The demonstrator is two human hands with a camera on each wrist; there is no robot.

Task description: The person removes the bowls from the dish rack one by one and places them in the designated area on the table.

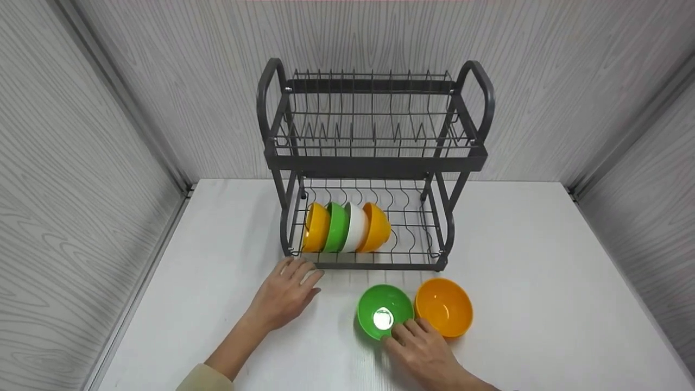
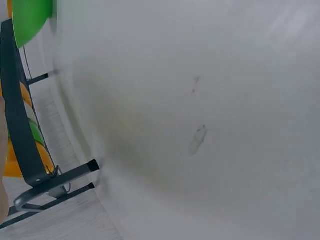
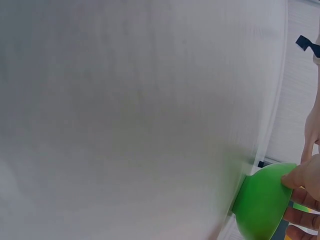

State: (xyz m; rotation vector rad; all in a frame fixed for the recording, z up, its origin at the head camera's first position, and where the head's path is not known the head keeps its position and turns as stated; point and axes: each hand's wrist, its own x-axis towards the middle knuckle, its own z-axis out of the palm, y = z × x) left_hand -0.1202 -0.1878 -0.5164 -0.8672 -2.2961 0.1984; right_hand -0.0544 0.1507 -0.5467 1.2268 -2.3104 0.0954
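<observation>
Four bowls [image 1: 354, 228] occupy the rack [image 1: 374, 164]; the green bowl [image 1: 380, 298] and orange bowl [image 1: 445, 307] apparently await racking; right hand [image 1: 423, 350] pinches the green rim; left hand [image 1: 286, 293] is relaxed, holding nothing

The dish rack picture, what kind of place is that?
Probably a small test or filming booth rather than a real kitchen: wood-patterned panels enclose a white tabletop on three sides, and only a dish rack and plain bowls stand there.
</observation>
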